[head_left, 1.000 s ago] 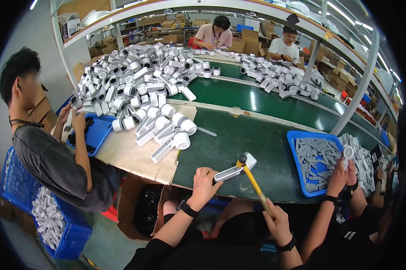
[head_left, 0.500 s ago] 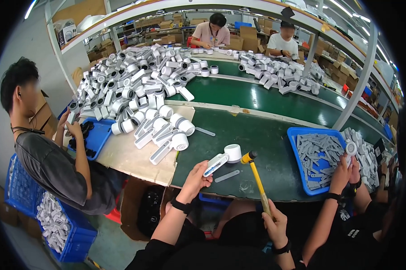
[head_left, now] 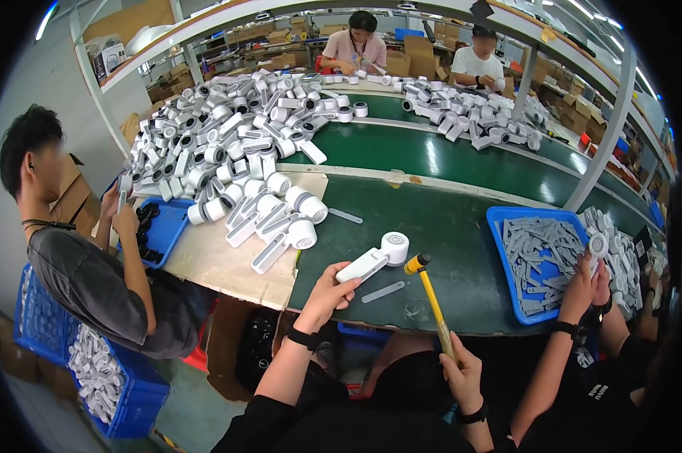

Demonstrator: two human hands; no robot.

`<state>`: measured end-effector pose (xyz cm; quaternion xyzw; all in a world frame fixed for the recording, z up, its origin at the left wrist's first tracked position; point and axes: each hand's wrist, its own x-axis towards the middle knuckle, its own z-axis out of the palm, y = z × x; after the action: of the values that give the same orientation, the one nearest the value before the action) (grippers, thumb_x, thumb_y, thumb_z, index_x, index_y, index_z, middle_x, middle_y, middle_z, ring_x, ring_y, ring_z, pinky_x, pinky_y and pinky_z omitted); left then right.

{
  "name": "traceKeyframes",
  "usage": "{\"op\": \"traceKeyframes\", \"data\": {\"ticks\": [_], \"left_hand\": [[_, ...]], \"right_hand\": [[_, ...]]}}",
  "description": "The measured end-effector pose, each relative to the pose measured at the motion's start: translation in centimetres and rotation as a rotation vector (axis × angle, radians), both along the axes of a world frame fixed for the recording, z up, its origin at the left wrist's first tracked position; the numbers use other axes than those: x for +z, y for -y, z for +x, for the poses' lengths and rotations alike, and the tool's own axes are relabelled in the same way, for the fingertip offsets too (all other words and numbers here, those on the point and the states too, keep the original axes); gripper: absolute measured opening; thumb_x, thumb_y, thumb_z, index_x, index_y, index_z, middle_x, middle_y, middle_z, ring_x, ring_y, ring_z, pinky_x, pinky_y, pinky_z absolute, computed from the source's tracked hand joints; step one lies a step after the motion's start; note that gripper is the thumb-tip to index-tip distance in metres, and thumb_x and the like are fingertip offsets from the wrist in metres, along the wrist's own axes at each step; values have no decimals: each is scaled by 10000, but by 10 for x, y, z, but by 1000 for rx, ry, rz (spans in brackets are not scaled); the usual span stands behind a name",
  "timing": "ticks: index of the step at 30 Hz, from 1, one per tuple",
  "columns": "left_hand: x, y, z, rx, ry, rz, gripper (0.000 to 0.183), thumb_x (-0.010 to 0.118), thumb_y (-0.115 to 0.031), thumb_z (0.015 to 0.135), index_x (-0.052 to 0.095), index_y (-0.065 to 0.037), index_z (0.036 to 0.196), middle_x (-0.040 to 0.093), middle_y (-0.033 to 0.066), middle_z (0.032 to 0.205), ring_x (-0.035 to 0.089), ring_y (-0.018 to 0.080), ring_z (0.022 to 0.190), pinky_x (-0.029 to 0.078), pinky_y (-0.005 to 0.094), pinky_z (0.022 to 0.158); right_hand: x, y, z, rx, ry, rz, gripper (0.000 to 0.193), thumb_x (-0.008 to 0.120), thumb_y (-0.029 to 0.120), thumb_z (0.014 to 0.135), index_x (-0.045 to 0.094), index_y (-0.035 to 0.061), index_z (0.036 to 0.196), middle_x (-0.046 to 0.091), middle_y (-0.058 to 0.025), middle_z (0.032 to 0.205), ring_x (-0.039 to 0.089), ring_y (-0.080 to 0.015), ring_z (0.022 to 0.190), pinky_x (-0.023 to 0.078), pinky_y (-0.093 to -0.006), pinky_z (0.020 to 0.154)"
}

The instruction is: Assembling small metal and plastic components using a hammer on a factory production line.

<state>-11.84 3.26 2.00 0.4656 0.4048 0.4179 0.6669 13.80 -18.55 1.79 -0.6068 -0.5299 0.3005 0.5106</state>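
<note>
My left hand (head_left: 331, 295) grips the handle of a white handheld fan (head_left: 369, 264), whose round grille head points away from me above the green table. In my right hand (head_left: 462, 371) is a hammer (head_left: 434, 303) with a yellow shaft and a yellow-and-black head. The hammer's head is close to the fan's head, with a small gap between them. A loose grey handle strip (head_left: 383, 291) lies on the table below the fan. Farther off lies a second grey strip (head_left: 345, 217), beside several white fans (head_left: 269, 226) on a pale board.
A blue tray (head_left: 494, 226) of grey strips stands at right, where a co-worker's hands (head_left: 585, 289) hold a fan. A large heap of fans (head_left: 228, 124) covers the far left. Another person (head_left: 92, 249) works at left by a blue tray (head_left: 176, 220). Metal posts (head_left: 604, 128) frame the bench.
My left hand has turned the fan, so its grille now faces up and its handle's smooth white side shows instead of the open side. The hammer has barely moved.
</note>
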Motion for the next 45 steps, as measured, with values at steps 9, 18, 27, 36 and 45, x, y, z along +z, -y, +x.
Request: {"op": "traceKeyframes", "data": {"ticks": [9, 18, 27, 36, 45], "left_hand": [[6, -15, -16, 72, -480, 45, 434, 618, -389, 949, 647, 21, 1086, 600, 112, 713, 490, 186, 480, 403, 317, 482], [11, 11, 18, 347, -815, 1054, 292, 814, -237, 739, 707, -71, 954, 630, 84, 888, 599, 278, 867, 487, 393, 749], [-12, 26, 52, 83, -1068, 1151, 182, 757, -196, 777, 695, -81, 903, 642, 50, 898, 590, 242, 925, 433, 371, 763], [3, 29, 33, 417, -713, 857, 154, 606, -124, 934, 631, -30, 1054, 598, 167, 914, 617, 379, 845, 497, 472, 736], [14, 2, 24, 388, -1130, 1052, 315, 709, -154, 849, 697, -60, 1149, 567, 109, 874, 616, 292, 768, 505, 417, 662]], "right_hand": [[-3, 5, 5, -38, -97, -20, 525, 636, -19, 887, 518, -1, 1398, 578, 30, 737, 477, -18, 530, 377, -177, 472], [-11, 6, 7, -40, -110, -58, 525, 646, -13, 884, 522, -3, 1394, 562, 38, 709, 475, -15, 525, 376, -177, 469], [-4, 10, 0, -68, -161, -101, 513, 676, -4, 868, 547, -21, 1364, 520, 17, 701, 470, -31, 567, 380, -204, 514], [-3, 11, -2, -69, -187, -105, 511, 672, -5, 872, 545, -16, 1367, 537, 11, 712, 484, -38, 556, 392, -203, 503], [-5, 9, -7, -15, -132, -83, 513, 687, 3, 865, 558, -4, 1361, 549, 12, 704, 494, -37, 554, 398, -208, 504]]}}
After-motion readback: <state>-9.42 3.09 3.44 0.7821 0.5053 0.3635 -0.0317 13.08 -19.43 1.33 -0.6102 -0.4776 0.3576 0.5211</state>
